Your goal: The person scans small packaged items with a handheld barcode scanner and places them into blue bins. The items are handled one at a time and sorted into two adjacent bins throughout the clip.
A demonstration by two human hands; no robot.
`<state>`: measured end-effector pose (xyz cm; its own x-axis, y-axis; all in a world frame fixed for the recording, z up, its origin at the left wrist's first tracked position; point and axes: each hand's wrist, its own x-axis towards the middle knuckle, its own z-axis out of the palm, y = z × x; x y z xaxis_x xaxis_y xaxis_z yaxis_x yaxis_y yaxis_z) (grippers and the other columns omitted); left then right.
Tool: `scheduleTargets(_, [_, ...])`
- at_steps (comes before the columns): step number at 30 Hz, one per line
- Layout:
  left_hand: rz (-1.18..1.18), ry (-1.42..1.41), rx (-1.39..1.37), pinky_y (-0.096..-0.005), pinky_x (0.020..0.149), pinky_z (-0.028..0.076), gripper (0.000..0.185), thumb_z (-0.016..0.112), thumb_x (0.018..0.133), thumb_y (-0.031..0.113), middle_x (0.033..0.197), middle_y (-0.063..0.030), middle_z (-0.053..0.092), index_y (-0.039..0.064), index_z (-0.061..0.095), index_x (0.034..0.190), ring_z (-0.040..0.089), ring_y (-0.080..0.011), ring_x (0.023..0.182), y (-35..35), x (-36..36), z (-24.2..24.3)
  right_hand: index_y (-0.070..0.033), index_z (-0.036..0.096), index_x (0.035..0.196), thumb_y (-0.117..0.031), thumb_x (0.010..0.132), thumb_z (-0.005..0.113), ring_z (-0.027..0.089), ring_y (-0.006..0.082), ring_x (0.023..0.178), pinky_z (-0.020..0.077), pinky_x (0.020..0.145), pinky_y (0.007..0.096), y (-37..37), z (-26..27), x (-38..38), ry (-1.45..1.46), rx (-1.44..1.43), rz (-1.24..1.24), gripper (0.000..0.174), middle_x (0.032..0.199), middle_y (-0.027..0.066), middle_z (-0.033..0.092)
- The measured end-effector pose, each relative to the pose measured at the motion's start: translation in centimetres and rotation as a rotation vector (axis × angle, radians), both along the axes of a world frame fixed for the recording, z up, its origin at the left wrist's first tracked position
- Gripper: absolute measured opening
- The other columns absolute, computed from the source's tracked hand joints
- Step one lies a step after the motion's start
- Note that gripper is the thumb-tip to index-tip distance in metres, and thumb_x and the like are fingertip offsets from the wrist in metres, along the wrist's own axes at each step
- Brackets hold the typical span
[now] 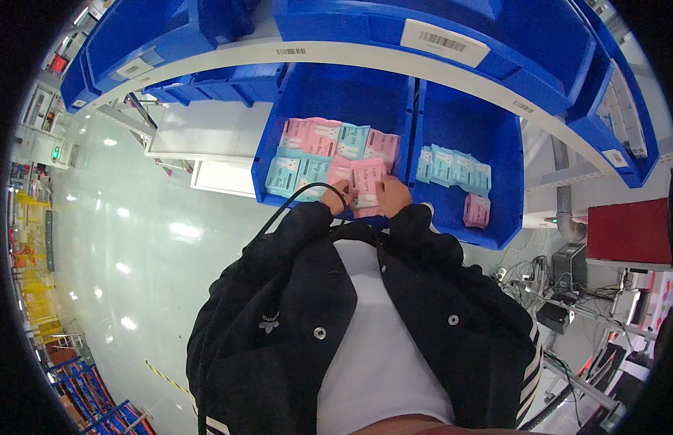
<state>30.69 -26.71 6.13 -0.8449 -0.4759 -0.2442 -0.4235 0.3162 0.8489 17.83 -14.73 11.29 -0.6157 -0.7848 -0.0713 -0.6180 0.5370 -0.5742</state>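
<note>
A pink soft pack of baby wipes [368, 185] is held between my two hands at the front of the left blue plastic bin [342, 87]. My left hand [338, 198] grips its left edge, and my right hand [395, 197] has its right edge. Behind and left of it lie several pink packs [322, 136] and light-blue packs [282, 175] in rows. The right blue bin [472, 119] holds several light-blue packs [442, 164] and a smaller-looking pink pack [477, 210].
Above the bins runs a white shelf beam [358, 51] with more blue bins [434, 27] over it. A black cable [282, 209] loops by my left wrist. White shelves [206, 130] stand at left, a red box [629, 231] and tangled cables at right.
</note>
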Motion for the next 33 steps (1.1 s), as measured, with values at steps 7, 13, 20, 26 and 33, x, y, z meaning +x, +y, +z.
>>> scheduleTargets(7, [0.013, 0.149, -0.224, -0.0371, 0.053, 0.039, 0.025, 0.057, 0.078, 0.021, 0.063, -0.0183, 0.051, -0.002, 0.046, 0.072, 0.052, -0.0326, 0.059, -0.7, -2.9, -0.7, -0.003, 0.053, 0.083, -0.026, 0.079, 0.048, 0.057, 0.0362, 0.072, 0.0457, 0.063, 0.0454, 0.5, 0.6, 0.4, 0.11, 0.198, -0.143, 0.024, 0.077, 0.0194, 0.058])
scheduleTargets(13, [-0.099, 0.137, -0.393, -0.0412, 0.058, 0.04, 0.023, 0.056, 0.075, 0.019, 0.063, -0.0207, 0.05, -0.002, 0.048, 0.071, 0.052, -0.0371, 0.066, -0.6, -4.5, -4.5, -0.006, 0.048, 0.108, -0.029, 0.077, 0.051, 0.058, 0.0368, 0.071, 0.0462, 0.062, 0.0463, 1.1, 1.2, 2.7, 0.04, 0.24, -0.155, 0.039, 0.077, 0.0206, 0.059])
scheduleTargets(20, [-0.201, -0.032, -0.387, -0.0434, 0.062, 0.042, 0.021, 0.057, 0.07, 0.02, 0.072, -0.021, 0.054, -0.001, 0.054, 0.07, 0.053, -0.0377, 0.072, -1.5, -5.0, -5.7, 0.002, 0.027, 0.125, -0.025, 0.075, 0.051, 0.057, 0.039, 0.072, 0.0464, 0.063, 0.0452, 1.7, -2.3, 2.4, -0.09, 0.252, -0.006, 0.061, 0.08, 0.0246, 0.058])
scheduleTargets(26, [-0.148, -0.055, -0.444, -0.0442, 0.063, 0.042, 0.024, 0.057, 0.068, 0.023, 0.07, -0.0226, 0.055, -0.001, 0.055, 0.069, 0.053, -0.0389, 0.071, -0.9, -5.2, -5.1, 0.0, 0.013, 0.132, -0.023, 0.074, 0.05, 0.056, 0.041, 0.079, 0.0437, 0.067, 0.044, 1.0, -8.0, 2.9, -0.405, 0.332, -0.012, 0.072, 0.084, 0.0274, 0.056])
scheduleTargets(33, [-0.11, -0.262, -0.41, -0.0413, 0.06, 0.043, 0.031, 0.064, 0.065, 0.029, 0.067, -0.0206, 0.056, -0.001, 0.055, 0.064, 0.056, -0.036, 0.068, -1.2, -5.6, -4.4, -0.006, 0.05, 0.111, -0.019, 0.083, 0.051, 0.046, 0.0103, 0.052, 0.0376, 0.047, 0.0234, 5.1, -1.2, -1.3, -0.987, -0.142, 0.184, 0.031, 0.06, 0.0026, 0.05])
